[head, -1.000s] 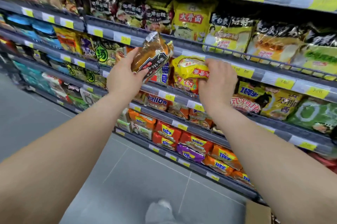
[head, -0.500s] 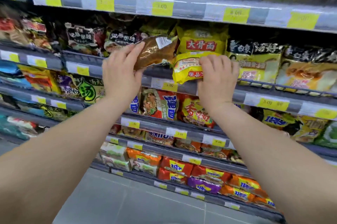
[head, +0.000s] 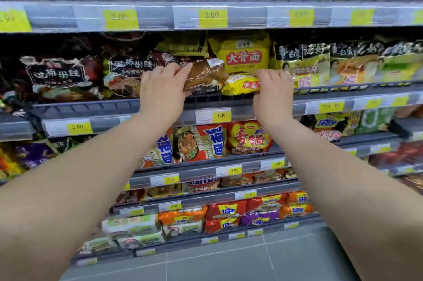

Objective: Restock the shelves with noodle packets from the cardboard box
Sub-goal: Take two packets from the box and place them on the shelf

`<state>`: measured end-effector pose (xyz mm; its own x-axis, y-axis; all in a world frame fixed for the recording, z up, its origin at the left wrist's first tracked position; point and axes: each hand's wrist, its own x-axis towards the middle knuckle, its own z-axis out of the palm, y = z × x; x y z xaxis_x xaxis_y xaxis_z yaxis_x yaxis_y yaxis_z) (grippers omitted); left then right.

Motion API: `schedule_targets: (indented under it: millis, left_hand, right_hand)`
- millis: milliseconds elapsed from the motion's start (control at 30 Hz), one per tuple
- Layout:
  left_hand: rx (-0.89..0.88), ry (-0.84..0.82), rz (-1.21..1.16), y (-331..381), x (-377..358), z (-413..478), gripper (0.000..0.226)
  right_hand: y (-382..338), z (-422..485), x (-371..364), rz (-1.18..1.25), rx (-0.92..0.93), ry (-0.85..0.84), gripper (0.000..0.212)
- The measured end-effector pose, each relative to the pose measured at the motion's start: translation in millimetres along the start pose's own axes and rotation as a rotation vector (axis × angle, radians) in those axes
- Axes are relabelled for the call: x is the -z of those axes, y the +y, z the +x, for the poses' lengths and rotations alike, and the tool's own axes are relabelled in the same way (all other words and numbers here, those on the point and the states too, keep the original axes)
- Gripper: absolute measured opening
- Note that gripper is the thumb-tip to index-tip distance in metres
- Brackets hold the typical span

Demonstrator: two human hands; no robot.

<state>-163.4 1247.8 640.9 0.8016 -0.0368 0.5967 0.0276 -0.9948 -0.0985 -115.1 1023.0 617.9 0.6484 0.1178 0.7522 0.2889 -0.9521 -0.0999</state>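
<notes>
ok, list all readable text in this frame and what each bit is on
"大骨面": upright yellow packet on the shelf.
"3.00": yellow price tag on the upper rail.
"2.00": tag left of it.
"3.00": tag between the wrists.
"2.00": tag at lower left.
"3.00": tag lower down.
"香锅": red and yellow packet.
Other tags, and print on the brown packet in the left hand and the yellow packet in the right hand: too blurred.

Both arms extended forward; left hand [head: 161,88] and right hand [head: 273,91] each closed in grip.
</notes>
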Motion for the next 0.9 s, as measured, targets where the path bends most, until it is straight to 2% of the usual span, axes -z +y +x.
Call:
schedule_targets:
  millis: [67,233,300,333,400,433,500,567,633,700,767,900]
  left_hand:
    - [-0.034,-0.046,0.018,-5.8,4.4,13.4,0.057]
    - [-0.047,-0.105,-0.005,-17.7,3.3,31.5,0.047]
    - [-0.066,0.004,0.003,-16.6,-4.3,23.8,0.05]
    - [-0.078,0.119,-0.002,-14.9,-9.6,19.3,0.049]
    - [-0.135,0.354,0.007,-8.5,-16.5,8.8,0.036]
    - [-0.173,0.421,0.015,-5.6,-19.6,4.4,0.031]
    - [-0.225,0.402,-0.002,-1.8,-28.7,-2.9,0.03]
    - [-0.173,0.323,-0.004,0.4,-37.7,-6.4,0.036]
    - [-0.081,0.254,0.015,3.4,-41.8,-8.2,0.038]
    - [-0.032,0.202,0.004,7.9,-41.8,-6.2,0.038]
    - [0.007,0.158,0.005,11.3,-40.0,-1.1,0.042]
    - [0.007,0.118,-0.02,13.8,-40.5,8.7,0.046]
  right_hand:
    - [0.1,11.8,4.3,-0.082,0.013,-0.02,0.045]
    - [-9.1,27.3,14.0,-0.175,-0.085,0.02,0.048]
    - [-14.8,20.3,6.4,-0.154,-0.164,0.089,0.05]
    - [-17.1,15.6,0.9,-0.104,-0.225,0.141,0.047]
    - [-19.7,2.0,-9.8,-0.008,-0.317,0.206,0.038]
    - [-20.2,-4.7,-15.2,0.034,-0.331,0.224,0.033]
    - [-22.4,-14.6,-21.0,0.151,-0.336,0.233,0.022]
    - [-24.4,-15.3,-21.8,0.271,-0.311,0.224,0.014]
    - [-24.0,-10.9,-21.3,0.337,-0.257,0.193,0.018]
    - [-21.8,-3.3,-24.4,0.343,-0.187,0.095,0.036]
    - [-19.8,7.4,-29.9,0.261,-0.121,-0.037,0.052]
    - [-22.5,29.3,-37.3,0.145,-0.068,-0.242,0.069]
